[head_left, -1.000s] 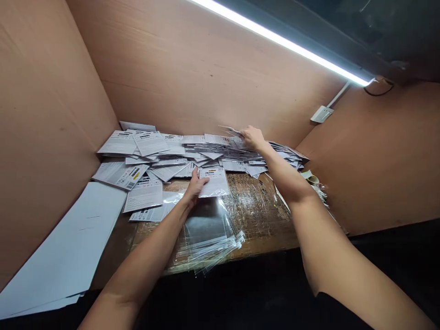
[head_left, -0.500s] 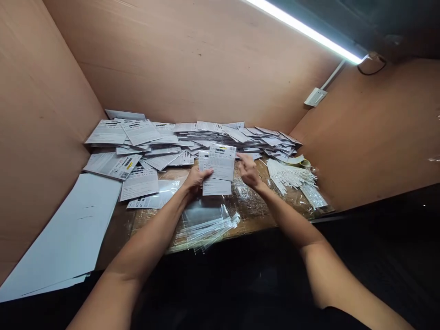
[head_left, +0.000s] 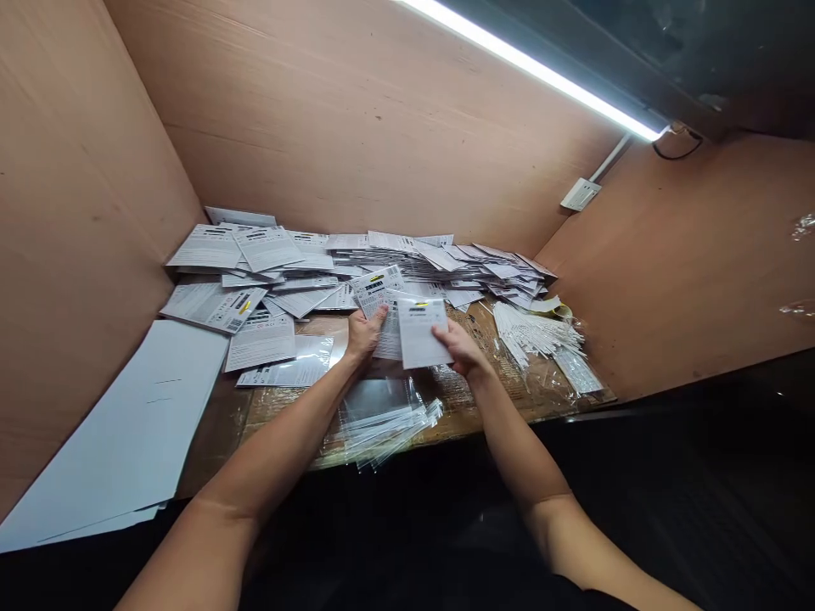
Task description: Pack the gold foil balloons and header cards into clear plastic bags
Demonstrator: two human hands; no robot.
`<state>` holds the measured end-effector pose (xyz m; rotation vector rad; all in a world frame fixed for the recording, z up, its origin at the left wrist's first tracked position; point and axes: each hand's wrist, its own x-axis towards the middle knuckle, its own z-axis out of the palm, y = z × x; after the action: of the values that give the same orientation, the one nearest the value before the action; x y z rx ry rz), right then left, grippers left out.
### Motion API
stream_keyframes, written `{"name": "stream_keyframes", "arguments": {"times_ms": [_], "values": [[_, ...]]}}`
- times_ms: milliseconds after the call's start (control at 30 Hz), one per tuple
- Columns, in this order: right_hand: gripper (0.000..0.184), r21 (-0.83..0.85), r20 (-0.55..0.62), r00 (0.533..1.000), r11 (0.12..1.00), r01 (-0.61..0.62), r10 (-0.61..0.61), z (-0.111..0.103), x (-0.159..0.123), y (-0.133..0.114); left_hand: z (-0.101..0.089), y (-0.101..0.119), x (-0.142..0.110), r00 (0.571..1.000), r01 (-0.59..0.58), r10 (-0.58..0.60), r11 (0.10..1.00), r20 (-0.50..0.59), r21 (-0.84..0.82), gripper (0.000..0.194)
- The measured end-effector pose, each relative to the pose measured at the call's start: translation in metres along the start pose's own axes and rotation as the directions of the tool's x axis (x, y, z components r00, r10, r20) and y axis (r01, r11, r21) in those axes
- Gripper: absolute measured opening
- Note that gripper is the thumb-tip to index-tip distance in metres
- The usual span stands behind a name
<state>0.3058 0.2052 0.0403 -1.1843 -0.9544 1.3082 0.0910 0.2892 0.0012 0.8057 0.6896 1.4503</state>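
Note:
My left hand (head_left: pixel 366 333) and my right hand (head_left: pixel 462 350) are close together above the table's middle, each gripping printed white cards. The right hand pinches a card (head_left: pixel 420 333) by its lower edge. The left hand holds a card with a yellow mark (head_left: pixel 375 290), its lower part hidden behind the fingers and the other card. Just behind the hands lies a wide, loose pile of similar cards (head_left: pixel 395 255). A stack of transparent plastic sleeves (head_left: pixel 382 420) lies just below my hands.
Plywood walls (head_left: pixel 356 127) surround the wooden, plastic-covered table (head_left: pixel 280 407) on three sides. Large white sheets (head_left: pixel 120 424) lean at the left. A bundle of thin white strips (head_left: pixel 535 331) lies at the right. An LED light tube (head_left: pixel 528 68) runs overhead.
My right hand has come back from the far pile to the left hand. The cards in my hands have spread apart, and the view has shifted slightly.

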Motion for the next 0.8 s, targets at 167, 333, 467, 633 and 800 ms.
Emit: {"name": "stream_keyframes", "arguments": {"times_ms": [167,333,467,633,800], "values": [[0.059,-0.062,0.046,0.999,0.998,-0.009,0.012,-0.005,-0.014,0.007,-0.002,-0.004,0.006,0.999,0.034,-0.037,0.995,-0.033,-0.089,0.062],[0.055,0.053,-0.085,0.988,0.990,0.131,-0.127,-0.013,-0.008,-0.011,-0.005,0.000,0.002,0.995,-0.019,0.008,0.994,0.099,0.107,0.053],[0.060,0.053,-0.107,0.972,0.975,0.214,-0.208,0.007,0.002,-0.008,-0.003,0.004,-0.012,0.964,-0.150,0.065,0.933,0.258,0.326,0.044],[0.064,0.011,-0.141,0.964,0.973,0.229,-0.225,0.018,0.011,0.012,0.003,0.015,-0.018,0.949,-0.042,-0.045,0.962,0.312,0.269,0.038],[0.063,0.034,-0.075,0.985,0.987,0.160,-0.157,0.014,0.000,0.015,0.011,0.023,-0.024,0.895,0.002,-0.088,0.981,0.438,0.194,0.053]]}}
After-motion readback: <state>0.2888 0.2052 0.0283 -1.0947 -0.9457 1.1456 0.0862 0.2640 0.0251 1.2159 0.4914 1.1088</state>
